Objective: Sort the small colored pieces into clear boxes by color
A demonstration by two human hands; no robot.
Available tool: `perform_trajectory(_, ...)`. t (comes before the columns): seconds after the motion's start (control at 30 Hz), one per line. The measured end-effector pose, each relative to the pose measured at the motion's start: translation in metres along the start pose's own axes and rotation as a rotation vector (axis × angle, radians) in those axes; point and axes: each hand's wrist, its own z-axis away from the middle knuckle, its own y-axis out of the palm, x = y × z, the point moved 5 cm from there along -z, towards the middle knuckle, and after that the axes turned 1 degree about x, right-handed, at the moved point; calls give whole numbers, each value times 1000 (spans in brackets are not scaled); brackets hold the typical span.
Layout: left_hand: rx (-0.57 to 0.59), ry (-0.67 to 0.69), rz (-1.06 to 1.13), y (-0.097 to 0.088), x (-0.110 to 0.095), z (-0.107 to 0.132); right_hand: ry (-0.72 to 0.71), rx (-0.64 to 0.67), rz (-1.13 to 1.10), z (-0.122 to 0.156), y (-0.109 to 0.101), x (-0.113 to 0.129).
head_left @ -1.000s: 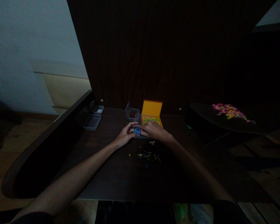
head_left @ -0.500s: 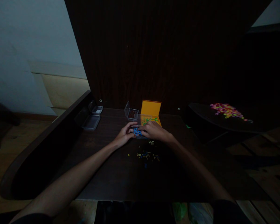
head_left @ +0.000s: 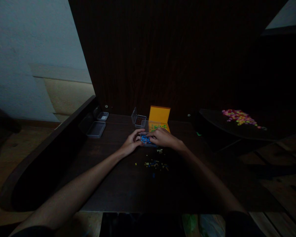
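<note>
Both my hands meet at a small clear box of blue pieces [head_left: 145,139] in the middle of the dark table [head_left: 113,184]. My left hand [head_left: 132,142] curls round the box's left side. My right hand [head_left: 162,138] lies over its right side with fingers bent onto it. The scene is dim and the fingertips are hard to make out. Just behind the hands stands an open yellow box [head_left: 159,118] with green pieces inside. A scatter of tiny yellow and blue pieces [head_left: 156,164] lies on the table nearer to me.
An open clear case [head_left: 138,119] sits left of the yellow box. Two more clear trays [head_left: 96,129] lie at the table's far left by a raised curved edge. A heap of pink and yellow pieces [head_left: 239,117] rests on a dark surface to the right. A dark panel rises behind.
The hands stay on the blue-piece box with only slight finger shifts. The view has drifted a little.
</note>
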Motion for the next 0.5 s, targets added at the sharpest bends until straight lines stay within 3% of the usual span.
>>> perform_trajectory(0.5, -5, -11, -4, 0, -1, 1, -10, -7, -32, -1, 1, -3)
